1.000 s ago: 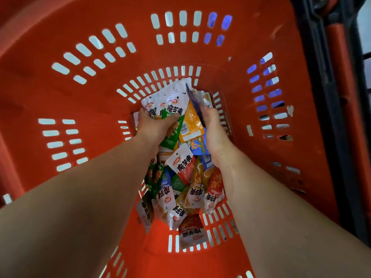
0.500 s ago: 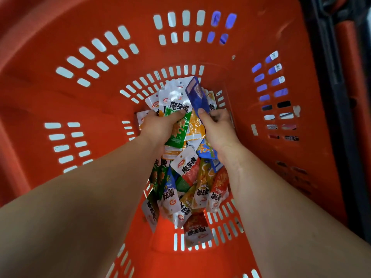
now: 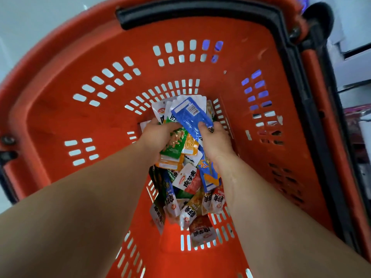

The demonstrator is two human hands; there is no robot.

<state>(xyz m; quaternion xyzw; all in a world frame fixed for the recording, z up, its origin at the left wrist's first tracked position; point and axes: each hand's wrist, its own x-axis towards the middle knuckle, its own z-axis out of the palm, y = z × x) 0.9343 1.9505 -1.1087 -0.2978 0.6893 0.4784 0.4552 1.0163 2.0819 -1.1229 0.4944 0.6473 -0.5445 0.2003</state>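
Note:
Both my arms reach down into a deep orange shopping basket (image 3: 84, 121). A heap of small snack packets (image 3: 188, 199) in white, green, orange, red and blue lies on its slotted floor. My left hand (image 3: 155, 135) grips a bunch of packets, a green one (image 3: 176, 143) on top. My right hand (image 3: 214, 138) grips another bunch, its thumb pressed on a blue packet (image 3: 189, 117) whose barcode side faces me. The two handfuls touch each other above the heap.
The basket's black handle (image 3: 196, 12) runs along the far rim and down the right side. Its walls have rows of slots. A pale floor (image 3: 40, 23) shows beyond the rim at the upper left, and white and dark fixtures (image 3: 357, 81) stand at the right.
Both hands have risen a little with their packets. The blue packet has turned flatter toward me, showing its barcode. My view has pulled back, so the basket's far rim and handle show.

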